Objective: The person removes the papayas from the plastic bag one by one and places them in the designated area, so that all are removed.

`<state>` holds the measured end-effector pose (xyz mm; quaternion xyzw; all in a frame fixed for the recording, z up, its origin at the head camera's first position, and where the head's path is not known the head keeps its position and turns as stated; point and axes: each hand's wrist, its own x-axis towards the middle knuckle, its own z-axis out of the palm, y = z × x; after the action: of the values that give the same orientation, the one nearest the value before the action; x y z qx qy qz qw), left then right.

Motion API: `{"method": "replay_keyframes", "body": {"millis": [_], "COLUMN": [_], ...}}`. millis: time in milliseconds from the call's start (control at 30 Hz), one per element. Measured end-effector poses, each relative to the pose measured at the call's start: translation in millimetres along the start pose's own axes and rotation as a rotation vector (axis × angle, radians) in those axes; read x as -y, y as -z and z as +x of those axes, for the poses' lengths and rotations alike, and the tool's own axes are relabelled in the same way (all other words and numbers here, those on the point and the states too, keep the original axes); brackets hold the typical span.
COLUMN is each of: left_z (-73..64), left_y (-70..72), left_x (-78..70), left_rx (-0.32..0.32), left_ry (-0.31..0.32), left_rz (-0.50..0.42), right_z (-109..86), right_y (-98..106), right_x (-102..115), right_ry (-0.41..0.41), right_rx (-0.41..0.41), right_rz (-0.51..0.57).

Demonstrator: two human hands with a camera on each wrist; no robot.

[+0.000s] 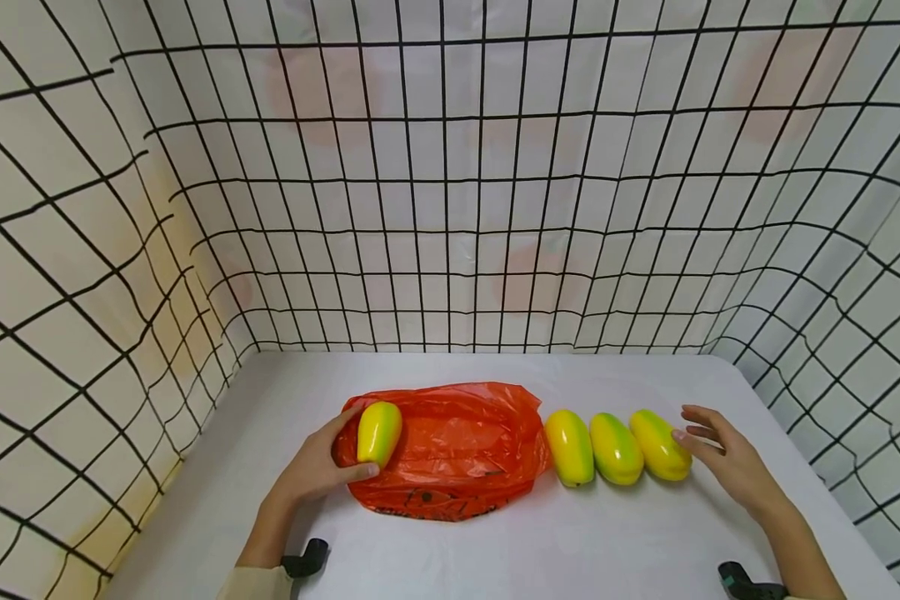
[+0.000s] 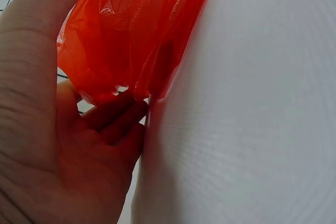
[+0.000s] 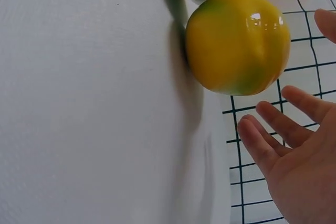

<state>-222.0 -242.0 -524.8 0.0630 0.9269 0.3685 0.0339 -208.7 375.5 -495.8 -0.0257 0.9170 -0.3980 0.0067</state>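
A glossy yellow-green mango (image 1: 379, 433) lies over the left end of a red plastic bag (image 1: 457, 442). My left hand (image 1: 322, 462) holds it, thumb at its near end and index finger toward its far end; in the left wrist view the other fingers (image 2: 118, 116) sit under the bag's edge. Right of the bag stand three similar mangoes in a row: one beside the bag (image 1: 570, 448), a middle one (image 1: 617, 450) and a right one (image 1: 660, 446). My right hand (image 1: 731, 462) is spread beside the right one, its fingers apart from the fruit in the right wrist view.
A white cloth-covered table (image 1: 532, 550) lies under everything. Black wire grid (image 1: 480, 179) with white sheeting behind it rises at the back and both sides. Black wrist cameras sit on the left wrist (image 1: 307, 558) and the right wrist (image 1: 746, 581).
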Motion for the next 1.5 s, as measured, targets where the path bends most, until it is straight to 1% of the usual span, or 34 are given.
{"method": "replay_keyframes", "body": {"millis": [100,267,500,833,1100,1300,1500], "left_z": [0.6,0.8,0.1,-0.2,-1.2,-1.6,-1.4], "left_y": [2.0,2.8,0.6,1.0,0.1,0.5,0.5], "left_x": [-0.3,0.9,2.0,0.9,0.2,-0.7,-0.3], "left_rx": [0.0,-0.009,-0.008,0.002,-0.001,0.003,0.003], "left_ry": [-0.011,-0.03,-0.033,-0.013,-0.017,-0.016,-0.016], "left_rz": [0.001,0.009,0.001,0.012,0.028,0.031,0.03], "right_z": [0.2,0.8,1.1,9.1,16.9,21.6,26.8], "right_y": [0.3,2.7,2.1,-9.0,-26.9,-37.3,-45.7], "right_x": [3.9,12.6,30.5,56.1,77.1,93.7,107.3], "right_ry": [0.014,0.067,0.114,0.178,0.212,0.235,0.25], "right_rx": [-0.032,-0.087,-0.1,-0.084,-0.028,0.003,0.016], "right_rz": [0.01,0.002,0.018,0.081,0.145,0.126,0.151]}}
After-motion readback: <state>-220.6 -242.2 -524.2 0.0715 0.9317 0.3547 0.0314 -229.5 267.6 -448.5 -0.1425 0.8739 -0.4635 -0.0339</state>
